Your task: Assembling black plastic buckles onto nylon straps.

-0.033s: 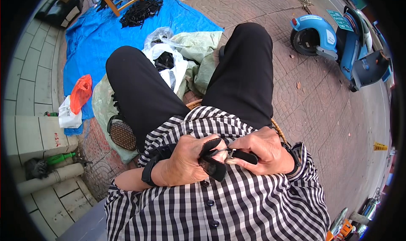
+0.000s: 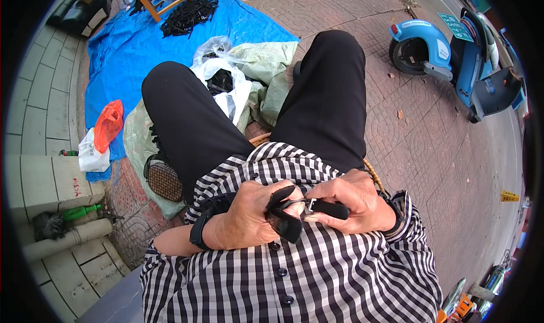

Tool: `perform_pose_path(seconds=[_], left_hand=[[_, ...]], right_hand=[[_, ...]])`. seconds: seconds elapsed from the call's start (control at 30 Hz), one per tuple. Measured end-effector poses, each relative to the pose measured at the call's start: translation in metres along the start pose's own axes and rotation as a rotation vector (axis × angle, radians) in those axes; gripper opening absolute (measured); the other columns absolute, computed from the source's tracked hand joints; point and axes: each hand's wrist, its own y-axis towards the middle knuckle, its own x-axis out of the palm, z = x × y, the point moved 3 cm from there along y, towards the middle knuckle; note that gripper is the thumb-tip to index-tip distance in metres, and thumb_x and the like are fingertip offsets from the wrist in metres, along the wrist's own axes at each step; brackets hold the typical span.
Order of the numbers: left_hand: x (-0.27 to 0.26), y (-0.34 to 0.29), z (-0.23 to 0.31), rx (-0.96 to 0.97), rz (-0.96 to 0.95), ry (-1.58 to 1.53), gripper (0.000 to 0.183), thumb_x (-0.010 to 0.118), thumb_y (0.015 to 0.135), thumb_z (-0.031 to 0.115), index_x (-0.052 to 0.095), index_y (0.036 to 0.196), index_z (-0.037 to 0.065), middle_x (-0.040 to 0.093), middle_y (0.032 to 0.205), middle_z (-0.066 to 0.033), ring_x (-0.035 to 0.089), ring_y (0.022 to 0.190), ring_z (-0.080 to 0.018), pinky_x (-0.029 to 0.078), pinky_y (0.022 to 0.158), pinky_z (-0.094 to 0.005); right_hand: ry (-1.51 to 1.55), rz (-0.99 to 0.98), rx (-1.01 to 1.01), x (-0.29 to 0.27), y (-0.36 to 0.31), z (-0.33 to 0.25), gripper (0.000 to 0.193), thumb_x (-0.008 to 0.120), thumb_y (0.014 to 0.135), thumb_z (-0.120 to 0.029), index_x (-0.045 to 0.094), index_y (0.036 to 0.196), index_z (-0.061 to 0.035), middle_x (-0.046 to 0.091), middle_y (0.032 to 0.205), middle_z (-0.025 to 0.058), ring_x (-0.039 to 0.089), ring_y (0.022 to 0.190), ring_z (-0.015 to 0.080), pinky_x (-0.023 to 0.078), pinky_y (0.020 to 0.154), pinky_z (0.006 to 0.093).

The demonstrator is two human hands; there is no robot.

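Both my hands meet in front of my checked shirt (image 2: 272, 176). My left hand (image 2: 246, 218) is closed on a black strap (image 2: 290, 227), whose folded flaps stick out past the fingers. My right hand (image 2: 362, 201) pinches a flat black strap end (image 2: 331, 210) between thumb and fingers. A small silver metal buckle (image 2: 311, 205) shows on that end, between the two hands. Whether both black parts belong to one strap cannot be seen, since my fingers cover the middle.
Between my knees, a white plastic bag (image 2: 241, 93) holds black pieces. Ahead, a blue tarp (image 2: 136, 57) carries a heap of black strips (image 2: 190, 16) beside a wooden stool (image 2: 156, 6). Red and white bags (image 2: 93, 153) lie left. A blue scooter (image 2: 422, 40) stands on the right.
The strap end and buckle in my right hand have shifted very slightly to the right. My left hand has hardly moved.
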Motion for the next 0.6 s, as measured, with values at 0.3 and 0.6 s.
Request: perform_pose_path(seconds=[0.3, 0.6], left_hand=[[0.002, -0.006, -0.007, -0.079, 0.005, -0.116, 0.021, 0.068, 0.069, -0.001, 0.055, 0.084, 0.004, 0.055, 0.063, -0.0022, 0.057, 0.051, -0.0133, 0.044, 0.046, -0.0241], [0.003, -0.011, -0.008, -0.142, 0.016, -0.155, 0.005, 0.056, 0.083, 0.001, 0.056, 0.084, -0.004, 0.056, 0.067, -0.0006, 0.050, 0.059, -0.0029, 0.040, 0.051, -0.0192]], right_hand=[[0.620, -0.246, 0.449, -0.005, -0.005, 0.023, 0.015, 0.060, 0.081, -0.002, 0.060, 0.095, 0.0014, 0.052, 0.059, -0.0028, 0.043, 0.052, 0.0031, 0.032, 0.050, 0.0207], [0.642, -0.183, 0.510, 0.006, -0.003, 0.021, 0.012, 0.064, 0.083, -0.008, 0.060, 0.091, -0.0009, 0.052, 0.060, -0.0039, 0.044, 0.055, 0.0024, 0.034, 0.052, 0.0195]])
